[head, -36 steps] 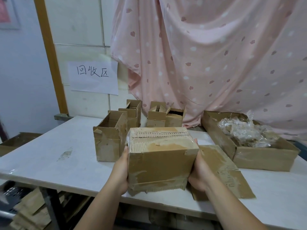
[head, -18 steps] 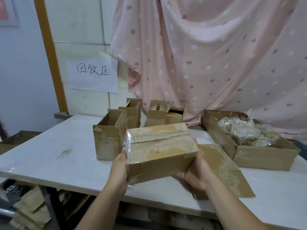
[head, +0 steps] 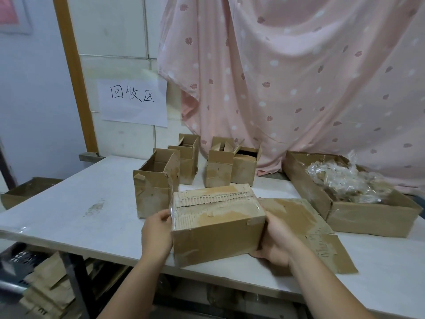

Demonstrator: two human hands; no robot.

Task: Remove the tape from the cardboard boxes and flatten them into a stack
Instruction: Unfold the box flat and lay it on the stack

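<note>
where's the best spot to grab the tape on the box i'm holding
Probably the wrinkled tape end at the box's top left edge, pinched from the left by the left hand. The strip runs lengthwise along the top and folds over that edge, so it should peel rightward while the right hand braces the far end.

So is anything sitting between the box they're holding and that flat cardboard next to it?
Nothing loose. The closed box is right beside the flattened cardboard; only the right hand, gripping the box's right end, lies between them, over the sheet. The left hand holds the other end.
</note>
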